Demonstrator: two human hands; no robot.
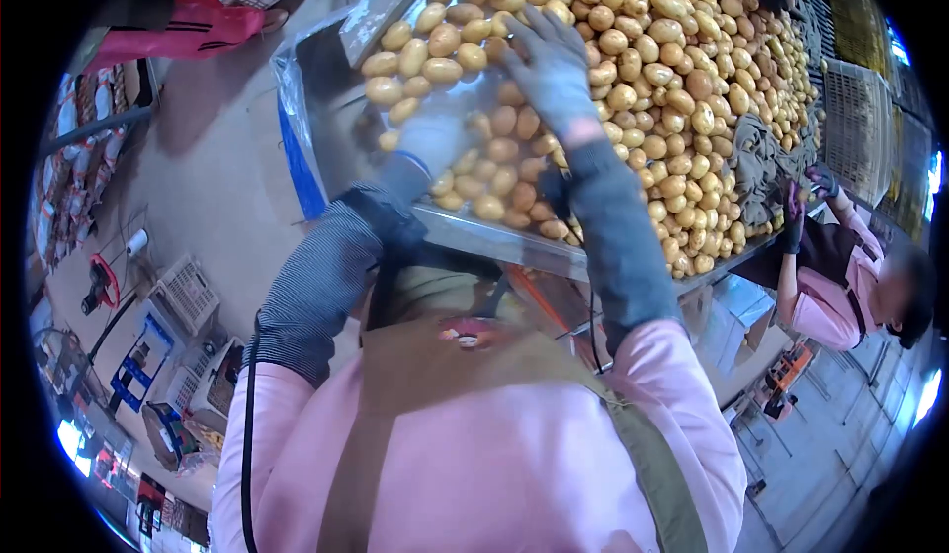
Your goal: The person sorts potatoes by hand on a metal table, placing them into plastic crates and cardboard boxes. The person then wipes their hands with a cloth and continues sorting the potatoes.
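Many yellow-brown potatoes (682, 88) lie spread over a metal-edged table (514, 242). My right hand (549, 69), in a grey-white work glove, reaches over them with its fingers spread, touching or just above several potatoes; none shows gripped in it. Lower and to the left is my left hand (435, 140), also gloved and smeared by motion, beside a wet-looking bare patch of the tabletop. Its fingers are too blurred to tell whether they hold anything. Between the two arms lies a smaller group of potatoes (499, 172).
A metal board (386, 9) borders the potatoes at upper left. Dark cloths (766, 158) lie on the heap at right, near a co-worker (840, 276) in pink. Plastic crates (855, 128) stand behind. Filled bags (79, 168) are stacked at far left.
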